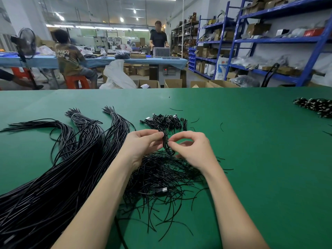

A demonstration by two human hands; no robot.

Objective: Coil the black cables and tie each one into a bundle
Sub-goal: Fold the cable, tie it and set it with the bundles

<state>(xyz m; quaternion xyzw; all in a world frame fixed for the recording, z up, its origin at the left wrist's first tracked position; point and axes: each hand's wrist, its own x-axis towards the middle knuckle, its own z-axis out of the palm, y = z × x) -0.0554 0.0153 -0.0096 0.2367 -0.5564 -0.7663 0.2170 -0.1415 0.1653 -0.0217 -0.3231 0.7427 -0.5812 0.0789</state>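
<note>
Hands are raised together over a green table [251,141]. A coiled black cable [166,141] is pinched between thumb and fingers of the left hand [142,146], while a thin tie on it is pinched by the curled right hand [192,150]. A loose tie pile [161,180] lies beneath, long cable bunches [53,177] left, finished bundles [167,121] just beyond.
</note>
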